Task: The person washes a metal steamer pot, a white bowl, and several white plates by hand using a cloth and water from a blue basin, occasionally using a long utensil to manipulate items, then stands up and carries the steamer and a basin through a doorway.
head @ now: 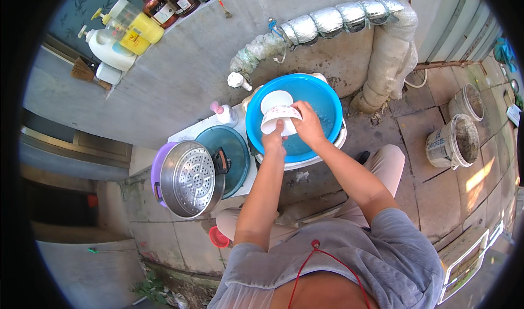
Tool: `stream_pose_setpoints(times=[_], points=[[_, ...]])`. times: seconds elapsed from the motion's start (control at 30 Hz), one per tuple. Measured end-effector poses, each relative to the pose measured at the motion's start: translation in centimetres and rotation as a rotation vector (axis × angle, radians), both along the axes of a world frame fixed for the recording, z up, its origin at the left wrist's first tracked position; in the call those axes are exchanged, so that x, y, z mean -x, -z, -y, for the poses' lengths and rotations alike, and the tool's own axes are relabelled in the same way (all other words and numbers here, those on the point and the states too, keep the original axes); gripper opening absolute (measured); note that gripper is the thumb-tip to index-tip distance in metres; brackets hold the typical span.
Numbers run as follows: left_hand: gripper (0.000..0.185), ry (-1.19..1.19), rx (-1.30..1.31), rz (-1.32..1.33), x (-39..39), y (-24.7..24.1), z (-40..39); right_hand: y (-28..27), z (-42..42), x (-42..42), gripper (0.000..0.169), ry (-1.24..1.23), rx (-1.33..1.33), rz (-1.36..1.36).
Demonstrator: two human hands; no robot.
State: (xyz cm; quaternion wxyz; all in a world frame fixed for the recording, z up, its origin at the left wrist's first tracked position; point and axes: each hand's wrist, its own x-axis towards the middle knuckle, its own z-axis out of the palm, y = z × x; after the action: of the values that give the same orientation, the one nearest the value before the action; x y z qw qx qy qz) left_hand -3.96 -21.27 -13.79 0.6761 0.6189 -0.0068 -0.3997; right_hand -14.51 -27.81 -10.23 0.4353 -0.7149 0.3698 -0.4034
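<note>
Both my hands hold a white bowl with a pink flower pattern (pixel 282 113) over a blue plastic basin (pixel 336 104) with water in it. The bowl is tilted, its opening towards me. My left hand (pixel 274 138) grips its near rim, thumb at the inside. My right hand (pixel 306 123) is closed on its right side. Just behind it, in the basin, is another white dish (pixel 276 99). Left of the basin are a pump bottle with a pink top (pixel 227 116), a teal basin (pixel 242 157) and a stainless steel steamer pot with a perforated tray (pixel 196 182).
A wrapped pipe with a white tap (pixel 237 80) runs along the wall behind the basin. Pump bottles (pixel 110 49) line the ledge at the upper left. Two dirty buckets (pixel 446 143) (pixel 466 102) stand at the right. A red container (pixel 219 237) sits by my left leg.
</note>
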Motion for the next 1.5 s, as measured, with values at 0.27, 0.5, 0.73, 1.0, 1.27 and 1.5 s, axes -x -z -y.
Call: stream_pose_setpoints(times=[0.27,0.5,0.73,1.0,1.27,1.5], points=[[0.029,0.160,0.247,-0.375,-2.1,2.4,-1.5,1.6,-1.4,0.7,0.031,-0.184,0.168,-0.003],[0.033,-0.139,0.414,-0.839,-1.6,-2.8,-2.6,0.2,-0.2,2.1,0.036,-0.064,0.368,-0.217],[0.034,-0.074,0.408,-0.582,-3.0,-1.9,-4.1,1.7,0.8,2.8,0.034,-0.258,0.446,-0.287],[0.038,0.105,0.361,-0.178,-2.3,-1.4,-5.0,7.5,2.3,2.4,0.045,-0.460,0.288,-1.057],[0.032,0.164,0.211,0.057,-1.6,-1.8,-4.8,6.5,4.3,1.0,0.035,-0.462,0.083,-0.831],[0.030,0.426,0.074,0.398,-1.1,1.5,-4.6,3.8,0.6,-0.2,0.030,-0.361,0.071,-0.080]])
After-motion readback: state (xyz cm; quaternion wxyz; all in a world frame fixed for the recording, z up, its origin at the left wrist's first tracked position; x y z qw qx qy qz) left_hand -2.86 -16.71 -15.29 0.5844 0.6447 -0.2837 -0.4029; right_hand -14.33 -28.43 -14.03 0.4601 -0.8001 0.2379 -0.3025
